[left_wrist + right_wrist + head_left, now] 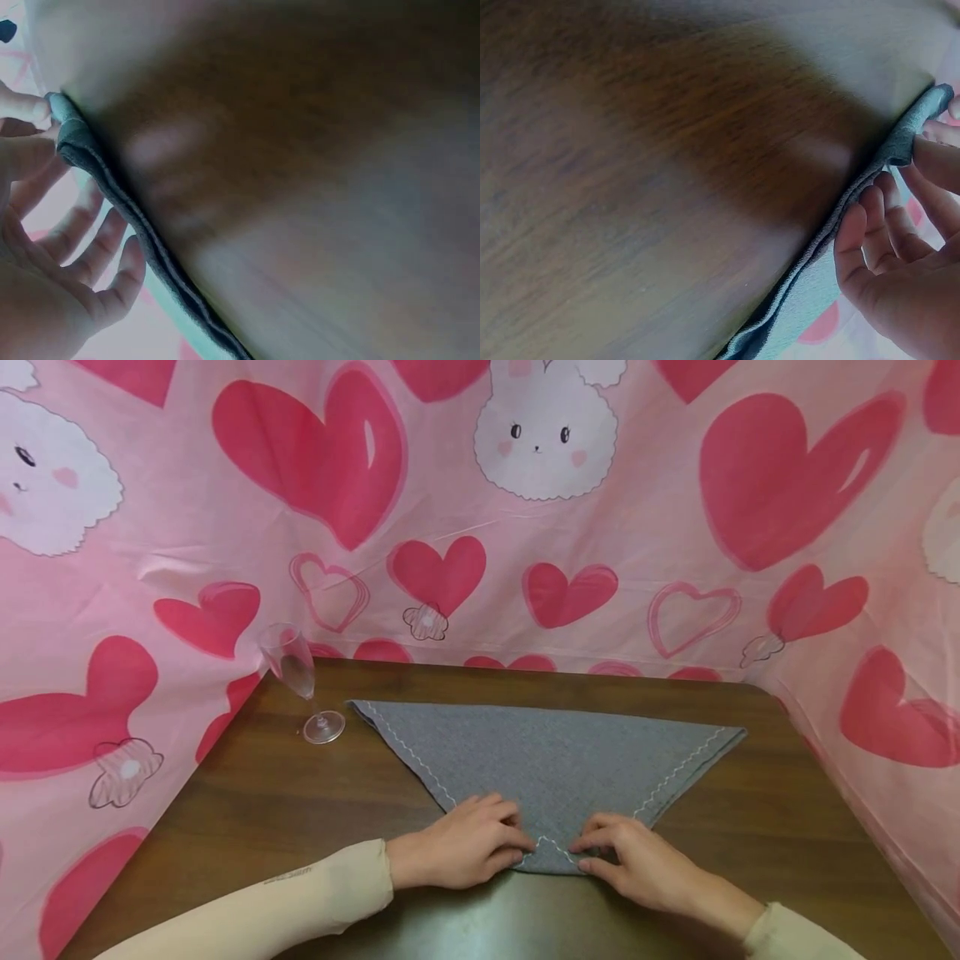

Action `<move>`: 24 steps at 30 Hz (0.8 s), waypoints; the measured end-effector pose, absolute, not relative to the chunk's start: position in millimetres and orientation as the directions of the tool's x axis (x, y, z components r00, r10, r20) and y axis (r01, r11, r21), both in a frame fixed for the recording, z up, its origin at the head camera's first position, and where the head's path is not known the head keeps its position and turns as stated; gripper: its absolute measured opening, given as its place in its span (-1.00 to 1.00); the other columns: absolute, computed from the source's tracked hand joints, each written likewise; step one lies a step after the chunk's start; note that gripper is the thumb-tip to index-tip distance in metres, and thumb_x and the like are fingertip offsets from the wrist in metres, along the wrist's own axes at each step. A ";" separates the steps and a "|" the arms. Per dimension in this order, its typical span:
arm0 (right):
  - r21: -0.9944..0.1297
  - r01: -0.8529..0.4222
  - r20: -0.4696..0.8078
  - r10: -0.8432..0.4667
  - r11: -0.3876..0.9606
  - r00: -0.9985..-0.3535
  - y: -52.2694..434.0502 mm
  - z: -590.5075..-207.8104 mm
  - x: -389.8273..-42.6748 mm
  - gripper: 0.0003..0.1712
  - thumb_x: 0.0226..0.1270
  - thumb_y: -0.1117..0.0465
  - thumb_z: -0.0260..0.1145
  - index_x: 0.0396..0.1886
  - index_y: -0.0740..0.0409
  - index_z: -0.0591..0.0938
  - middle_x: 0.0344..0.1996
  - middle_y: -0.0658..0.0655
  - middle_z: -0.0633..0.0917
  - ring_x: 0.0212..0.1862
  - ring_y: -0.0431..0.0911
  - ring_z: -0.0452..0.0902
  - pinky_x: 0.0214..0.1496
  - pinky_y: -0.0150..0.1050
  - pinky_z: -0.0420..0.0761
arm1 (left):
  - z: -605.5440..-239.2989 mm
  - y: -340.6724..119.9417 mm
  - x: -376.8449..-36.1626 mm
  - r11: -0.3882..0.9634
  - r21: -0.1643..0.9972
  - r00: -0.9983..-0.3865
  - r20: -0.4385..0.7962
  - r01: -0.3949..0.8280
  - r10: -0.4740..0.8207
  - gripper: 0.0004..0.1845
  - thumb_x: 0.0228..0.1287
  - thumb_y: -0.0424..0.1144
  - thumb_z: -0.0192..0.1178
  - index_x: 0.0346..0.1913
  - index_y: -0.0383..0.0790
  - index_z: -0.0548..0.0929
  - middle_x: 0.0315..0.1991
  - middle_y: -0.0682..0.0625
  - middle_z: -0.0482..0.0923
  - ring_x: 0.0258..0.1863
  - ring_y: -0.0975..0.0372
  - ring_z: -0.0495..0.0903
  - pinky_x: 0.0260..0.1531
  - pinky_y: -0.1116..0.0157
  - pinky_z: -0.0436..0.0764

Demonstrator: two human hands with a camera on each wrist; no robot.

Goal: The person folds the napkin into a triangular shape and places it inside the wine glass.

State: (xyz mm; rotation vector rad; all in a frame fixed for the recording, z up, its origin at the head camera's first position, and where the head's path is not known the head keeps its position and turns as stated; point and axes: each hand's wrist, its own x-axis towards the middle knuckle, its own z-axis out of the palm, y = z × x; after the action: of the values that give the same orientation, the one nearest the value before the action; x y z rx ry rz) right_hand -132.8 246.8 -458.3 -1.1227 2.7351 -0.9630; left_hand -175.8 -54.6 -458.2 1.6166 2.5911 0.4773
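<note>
Grey napkin (551, 764) lay folded into a triangle on the dark wooden table (262, 802), its long folded edge on the far side and its point toward the person, white zigzag stitching running down both slanted edges. At that near point the left hand (465, 843) pinched the cloth with thumb and fingertips, the other fingers curved over the napkin's left edge. The right hand (637, 860) did the same on the other side of the point, its fingers curled onto the fabric just beside the left hand's fingertips.

In the left wrist view the napkin (112, 195) showed as a doubled edge against the table, the thumb and forefinger closed on its tip while the remaining fingers (97, 247) hung loosely spread. In the right wrist view the napkin (832, 247) likewise ran along the tabletop, with the fingers (870, 225) resting against its edge and the tip held further up.

Beyond the napkin's far left corner, apart from it, a clear champagne flute (300, 681) stood on the table. Behind and to both sides of the napkin rose a pink sheet (637, 510) printed with red hearts and white bunny faces. Cream sleeves (300, 902) covered both forearms on the near side of the napkin.
</note>
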 end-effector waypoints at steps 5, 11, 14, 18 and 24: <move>-0.531 -0.638 0.209 -0.643 0.558 -0.737 247.7 -457.7 -131.3 -0.85 0.36 0.24 0.53 -0.11 -0.03 0.84 -0.21 -0.24 0.63 -0.16 -0.28 0.57 -0.15 -0.22 0.62 | -457.9 -61.8 -175.2 0.401 0.274 -0.447 0.128 0.874 0.886 -0.75 0.60 -0.08 0.21 0.18 0.19 0.79 -0.04 0.24 0.54 -0.03 0.36 0.44 -0.08 0.32 0.43; -0.471 -0.669 0.227 -0.653 0.575 -0.722 250.5 -454.4 -127.2 -0.82 0.29 0.25 0.58 -0.27 -0.18 0.80 -0.21 -0.27 0.60 -0.17 -0.30 0.55 -0.17 -0.22 0.63 | -462.1 -68.9 -174.3 0.374 0.258 -0.423 0.173 0.891 0.889 -0.80 0.56 -0.11 0.27 0.06 0.18 0.85 -0.07 0.24 0.55 -0.02 0.36 0.44 0.01 0.28 0.45; -0.471 -0.661 0.220 -0.648 0.584 -0.729 251.8 -452.6 -125.8 -0.81 0.30 0.25 0.57 -0.29 -0.21 0.80 -0.22 -0.29 0.59 -0.18 -0.31 0.55 -0.19 -0.23 0.62 | -461.5 -70.8 -174.6 0.384 0.267 -0.434 0.161 0.884 0.886 -0.80 0.55 -0.11 0.28 0.05 0.18 0.85 -0.07 0.24 0.55 0.00 0.36 0.45 -0.02 0.29 0.45; -0.471 -0.650 0.200 -0.645 0.596 -0.737 252.9 -451.8 -125.2 -0.82 0.30 0.25 0.56 -0.29 -0.19 0.81 -0.23 -0.30 0.58 -0.19 -0.33 0.53 -0.21 -0.24 0.62 | -457.7 -71.6 -174.5 0.397 0.277 -0.439 0.110 0.875 0.892 -0.80 0.55 -0.08 0.27 0.07 0.18 0.84 -0.03 0.22 0.56 0.03 0.34 0.46 -0.05 0.29 0.45; -0.428 -0.658 0.187 -0.652 0.619 -0.735 252.8 -451.9 -123.9 -0.84 0.25 0.18 0.60 -0.28 -0.21 0.81 -0.20 -0.31 0.57 -0.17 -0.34 0.52 -0.22 -0.23 0.63 | -447.4 -69.6 -173.3 0.407 0.254 -0.424 0.014 0.877 0.906 -0.79 0.56 0.04 0.24 0.08 0.19 0.79 0.06 0.19 0.55 0.10 0.30 0.47 -0.03 0.23 0.46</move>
State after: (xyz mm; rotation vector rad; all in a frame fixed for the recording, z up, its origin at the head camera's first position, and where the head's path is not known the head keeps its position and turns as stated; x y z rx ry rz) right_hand -123.9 252.8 -451.9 -1.1486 2.8385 -0.7585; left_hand -173.3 -69.6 -447.4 1.6104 2.5272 0.3377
